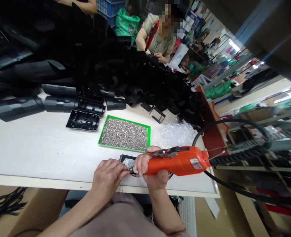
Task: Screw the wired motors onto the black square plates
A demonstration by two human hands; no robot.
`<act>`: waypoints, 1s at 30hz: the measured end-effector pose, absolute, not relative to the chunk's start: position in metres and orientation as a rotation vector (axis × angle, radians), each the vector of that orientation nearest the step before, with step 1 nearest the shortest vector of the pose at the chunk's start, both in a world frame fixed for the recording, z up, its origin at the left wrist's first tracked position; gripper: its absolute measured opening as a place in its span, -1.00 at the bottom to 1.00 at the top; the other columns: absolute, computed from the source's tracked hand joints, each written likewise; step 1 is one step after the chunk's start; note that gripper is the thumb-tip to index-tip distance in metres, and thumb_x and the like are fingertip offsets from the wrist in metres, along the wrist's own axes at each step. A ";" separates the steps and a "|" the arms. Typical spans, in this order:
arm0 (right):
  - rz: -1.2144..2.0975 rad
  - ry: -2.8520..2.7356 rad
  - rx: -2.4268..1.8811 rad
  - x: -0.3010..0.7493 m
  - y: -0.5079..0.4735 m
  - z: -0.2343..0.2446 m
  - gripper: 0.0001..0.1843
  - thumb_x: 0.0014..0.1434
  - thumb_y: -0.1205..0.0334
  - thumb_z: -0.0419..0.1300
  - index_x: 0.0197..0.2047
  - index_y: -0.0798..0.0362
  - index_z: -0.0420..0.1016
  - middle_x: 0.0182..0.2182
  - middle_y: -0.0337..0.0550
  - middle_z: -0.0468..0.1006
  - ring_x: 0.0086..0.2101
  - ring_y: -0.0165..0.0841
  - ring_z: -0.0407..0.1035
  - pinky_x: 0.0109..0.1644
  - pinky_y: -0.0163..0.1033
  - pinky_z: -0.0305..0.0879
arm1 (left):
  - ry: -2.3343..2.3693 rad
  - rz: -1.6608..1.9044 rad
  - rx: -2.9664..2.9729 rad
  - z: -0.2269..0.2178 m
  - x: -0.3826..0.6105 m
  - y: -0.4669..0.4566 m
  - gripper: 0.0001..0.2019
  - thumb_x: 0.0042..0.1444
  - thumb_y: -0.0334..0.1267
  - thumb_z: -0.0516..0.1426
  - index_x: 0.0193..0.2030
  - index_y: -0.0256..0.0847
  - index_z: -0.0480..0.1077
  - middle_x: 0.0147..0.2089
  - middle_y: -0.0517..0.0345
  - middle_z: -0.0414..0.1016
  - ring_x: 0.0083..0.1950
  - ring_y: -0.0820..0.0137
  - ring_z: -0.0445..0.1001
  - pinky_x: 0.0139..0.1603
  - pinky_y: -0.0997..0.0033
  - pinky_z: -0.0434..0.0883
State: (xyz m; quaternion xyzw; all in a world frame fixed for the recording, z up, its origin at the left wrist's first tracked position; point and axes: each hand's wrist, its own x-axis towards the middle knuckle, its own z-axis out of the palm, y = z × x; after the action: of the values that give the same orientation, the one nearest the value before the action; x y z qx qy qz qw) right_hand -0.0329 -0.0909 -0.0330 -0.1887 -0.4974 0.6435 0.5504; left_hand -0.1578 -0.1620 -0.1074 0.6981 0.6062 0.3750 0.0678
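Head view looked down on a white table (36,154). At its near edge the right hand (149,168) was wrapped tight around an orange electric screwdriver (182,162), held level with its tip pointing left. The left hand (107,176) had its fingers pinched narrow at that tip, though what they pinched was too small to tell. Under the tip lay a small black part (125,159) with a grey round piece in it. Just behind it sat a green tray of screws (124,134), with a crumpled clear bag (177,133) to its right and a black cover (83,120) to its left. A heap of black housings (86,65) filled the far side, where another person's hand (160,56) rested.
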 end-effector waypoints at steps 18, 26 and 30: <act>1.330 -1.219 -0.562 0.001 -0.076 -0.040 -0.51 0.05 -0.27 0.23 -0.12 -0.10 0.38 -0.70 -0.44 0.27 -0.74 -0.43 0.12 -0.60 -0.25 0.23 | 1.665 0.876 2.170 -0.127 -0.156 -0.138 -0.56 0.14 -0.24 0.18 0.18 -0.15 0.34 0.06 -0.03 0.51 0.06 0.13 0.43 0.02 0.13 0.31; 1.457 -1.213 -0.660 -0.006 -0.074 -0.085 -0.40 -0.04 -0.26 0.29 -0.08 -0.04 0.31 -0.65 -0.40 0.35 -0.66 -0.40 0.22 -0.49 -0.22 0.26 | 1.699 0.893 2.149 -0.134 -0.152 -0.129 -0.80 0.18 -0.25 0.15 -0.06 -0.08 0.50 -0.11 0.08 0.62 -0.03 0.17 0.48 -0.11 0.19 0.30; 1.521 -1.286 -0.664 -0.002 -0.072 -0.093 -0.40 0.00 -0.25 0.28 -0.05 -0.04 0.32 -0.60 -0.36 0.37 -0.61 -0.40 0.26 -0.47 -0.24 0.25 | 1.716 0.902 2.141 -0.135 -0.152 -0.130 -0.80 0.20 -0.24 0.14 -0.06 -0.08 0.50 -0.11 0.07 0.62 -0.04 0.17 0.48 -0.11 0.19 0.29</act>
State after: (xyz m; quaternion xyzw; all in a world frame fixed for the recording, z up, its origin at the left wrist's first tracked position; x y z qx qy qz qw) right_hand -0.0024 -0.0717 -0.0934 -0.2742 -0.5312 0.6284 0.4977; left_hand -0.1515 -0.1304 -0.1347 0.7353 0.5895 0.3096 0.1262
